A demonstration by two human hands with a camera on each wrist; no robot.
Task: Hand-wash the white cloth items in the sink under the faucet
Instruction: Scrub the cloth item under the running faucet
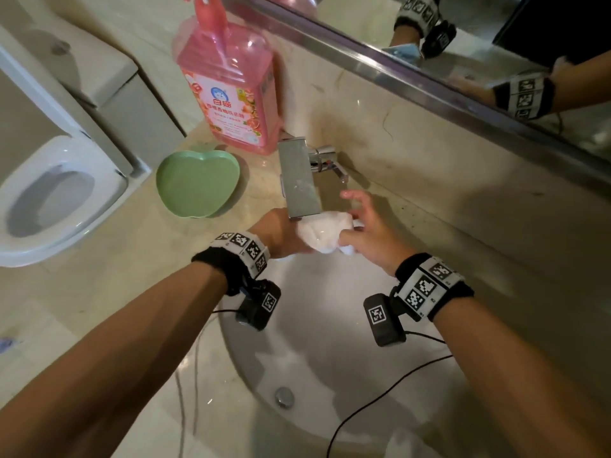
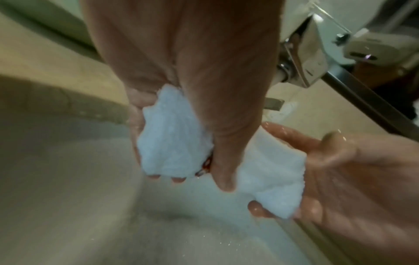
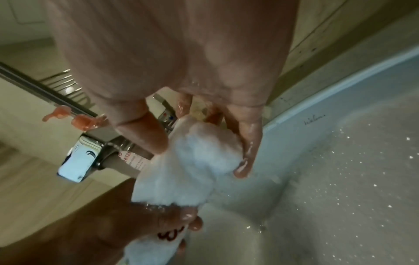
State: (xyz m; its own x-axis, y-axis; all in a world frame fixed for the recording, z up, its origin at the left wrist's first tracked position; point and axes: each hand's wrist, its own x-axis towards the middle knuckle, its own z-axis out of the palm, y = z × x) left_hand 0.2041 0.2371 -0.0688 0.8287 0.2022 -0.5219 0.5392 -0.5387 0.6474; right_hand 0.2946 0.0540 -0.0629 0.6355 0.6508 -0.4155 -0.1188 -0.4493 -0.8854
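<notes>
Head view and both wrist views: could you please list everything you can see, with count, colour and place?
white cloth: one bundle seen, white, held under the faucet spout over the sink
faucet: one, chrome, at the back of the sink
sink: one, white basin with a metal drain
detergent bottle: one, pink, on the counter behind the dish
dish: one, green, apple-shaped, on the counter left of the faucet
toilet: one, white, far left
mirror: one, metal-edged, above the counter
wrist cameras: two, black, under the wrists
left hand: grips the cloth
right hand: pinches the cloth's other end
</notes>
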